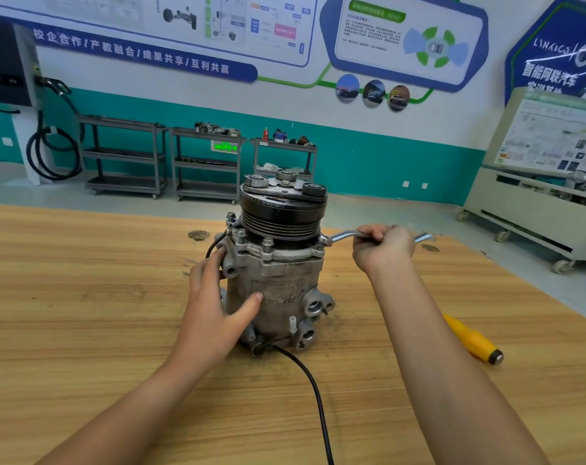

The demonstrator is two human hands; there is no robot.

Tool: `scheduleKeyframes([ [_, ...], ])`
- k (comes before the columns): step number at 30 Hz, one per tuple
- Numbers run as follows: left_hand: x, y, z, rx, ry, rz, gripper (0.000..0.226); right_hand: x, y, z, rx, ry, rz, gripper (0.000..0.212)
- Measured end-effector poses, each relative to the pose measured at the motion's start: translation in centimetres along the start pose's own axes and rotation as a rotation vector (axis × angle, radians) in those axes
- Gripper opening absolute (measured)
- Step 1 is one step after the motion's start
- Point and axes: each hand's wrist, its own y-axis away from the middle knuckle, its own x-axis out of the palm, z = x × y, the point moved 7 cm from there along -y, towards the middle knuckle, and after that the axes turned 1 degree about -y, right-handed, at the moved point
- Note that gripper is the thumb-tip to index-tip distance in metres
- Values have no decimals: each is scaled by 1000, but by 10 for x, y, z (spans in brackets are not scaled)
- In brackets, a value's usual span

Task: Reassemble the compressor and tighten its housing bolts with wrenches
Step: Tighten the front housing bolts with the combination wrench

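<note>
Item: workbench, one.

- Table (83,297): light wood-grain top, scuffed and marked in places; its far edge runs across the room in front of the grey floor.
- Compressor (278,290): grey metal body, standing upright on its end near the middle of the top, black grooved pulley uppermost.
- Black cable (318,399): trails from the compressor's foot over the wood towards the near edge.
- Yellow-handled tool (469,337): black end cap, lying flat to the right of the compressor, well apart; its working end is hidden.
- Two dark round marks (197,234), one far left of the compressor, one far right; stain or knot, cannot tell.
</note>
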Motion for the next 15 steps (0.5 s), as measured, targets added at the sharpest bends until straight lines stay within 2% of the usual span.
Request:
scheduleKeyframes([
  [7, -1, 0, -1, 8, -3, -12, 79, 25, 47, 27, -510, 301, 121, 23],
  [11, -1, 0, -1, 9, -4, -13, 78, 13, 73, 27, -644, 275, 230, 18],
  [15, 0, 0, -1, 13, -6, -20, 79, 0, 88, 24, -704, 248, 339, 18],
])
